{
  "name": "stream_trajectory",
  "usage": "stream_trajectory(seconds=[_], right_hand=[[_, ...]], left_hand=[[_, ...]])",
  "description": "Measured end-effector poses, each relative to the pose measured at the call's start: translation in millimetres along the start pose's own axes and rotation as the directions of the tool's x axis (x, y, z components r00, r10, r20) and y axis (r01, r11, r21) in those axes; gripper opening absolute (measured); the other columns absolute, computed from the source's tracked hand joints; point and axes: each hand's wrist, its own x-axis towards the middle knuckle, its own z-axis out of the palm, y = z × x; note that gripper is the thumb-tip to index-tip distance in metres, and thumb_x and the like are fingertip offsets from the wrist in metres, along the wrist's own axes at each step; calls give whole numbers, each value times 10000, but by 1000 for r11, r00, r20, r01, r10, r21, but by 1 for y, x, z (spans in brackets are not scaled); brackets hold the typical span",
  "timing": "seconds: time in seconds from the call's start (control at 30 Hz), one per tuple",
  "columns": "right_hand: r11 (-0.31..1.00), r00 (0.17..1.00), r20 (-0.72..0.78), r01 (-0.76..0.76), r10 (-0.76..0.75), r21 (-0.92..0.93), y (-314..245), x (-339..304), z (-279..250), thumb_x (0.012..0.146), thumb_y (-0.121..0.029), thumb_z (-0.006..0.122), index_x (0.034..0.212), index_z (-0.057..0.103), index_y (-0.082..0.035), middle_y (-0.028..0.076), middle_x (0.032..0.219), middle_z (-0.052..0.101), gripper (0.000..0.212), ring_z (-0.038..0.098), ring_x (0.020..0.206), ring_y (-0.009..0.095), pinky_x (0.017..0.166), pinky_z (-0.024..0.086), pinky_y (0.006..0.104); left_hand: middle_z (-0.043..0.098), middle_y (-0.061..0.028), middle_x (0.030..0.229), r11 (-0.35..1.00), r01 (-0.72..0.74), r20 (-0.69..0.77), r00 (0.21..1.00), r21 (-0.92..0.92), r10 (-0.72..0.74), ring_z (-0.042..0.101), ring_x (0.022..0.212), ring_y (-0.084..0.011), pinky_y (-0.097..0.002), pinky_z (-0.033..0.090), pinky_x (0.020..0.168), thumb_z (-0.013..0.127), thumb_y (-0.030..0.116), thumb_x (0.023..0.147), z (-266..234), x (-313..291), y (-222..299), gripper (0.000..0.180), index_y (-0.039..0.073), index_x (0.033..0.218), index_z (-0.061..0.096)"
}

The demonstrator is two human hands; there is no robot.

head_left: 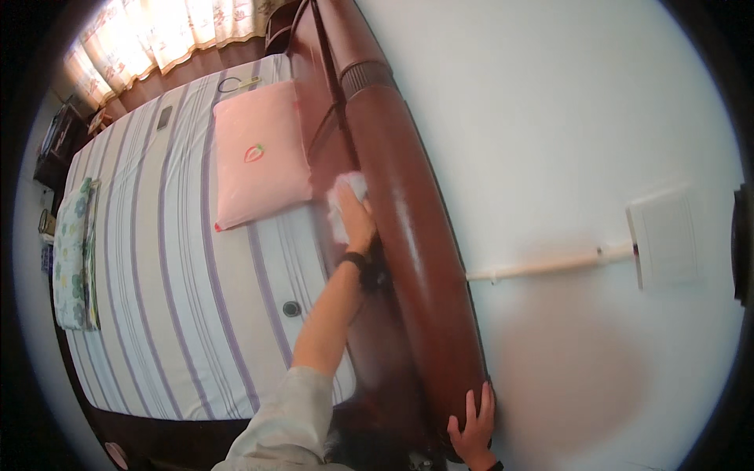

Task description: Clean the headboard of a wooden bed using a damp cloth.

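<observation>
A crumpled white cloth (339,224) lies under my left hand (357,220), which presses it against the padded front of the reddish-brown headboard (412,228). That arm reaches forward over the bed's edge, with a dark band at the wrist. Just left of the cloth is a pink pillow (263,153) with a strawberry picture. My right hand (475,430) rests on the near end of the headboard's rounded top. Its fingers are spread, and nothing is in them.
The bed has a striped sheet (181,275). On it lie a dark phone (164,118), a small round dark object (291,308), a looped cord (229,84) and a folded floral cloth (75,259). A white wall box (667,239) with a conduit (550,263) is on the right.
</observation>
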Motion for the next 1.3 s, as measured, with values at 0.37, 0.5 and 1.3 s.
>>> stream_trajectory(seconds=[0.37,0.5,1.3], right_hand=[[991,986,-135,83,-96,-104,38,-25,32,965,-469,508,1552,336,-43,387,1551,273,746,386,1366,577,1093,352,667],[995,998,29,-53,56,-86,-5,-15,-11,965,-396,556,1542,332,-75,365,1548,310,698,377,1365,576,1102,351,663],[991,989,103,-92,102,-95,-1,-25,-17,974,-422,549,1590,252,-118,375,1551,276,749,354,1373,576,1097,329,676]], left_hand=[[645,-210,1174,987,-110,-154,984,-119,92,600,1095,-413,-495,462,935,592,188,940,55,180,-27,341,16,1233,571],[613,-249,1280,975,119,94,990,-186,-102,536,1250,-433,-514,419,1031,569,220,954,68,213,-41,453,9,1351,514],[607,-110,958,769,332,304,934,-546,-187,597,832,-196,-365,496,694,432,416,1052,80,239,-149,478,92,1392,519]])
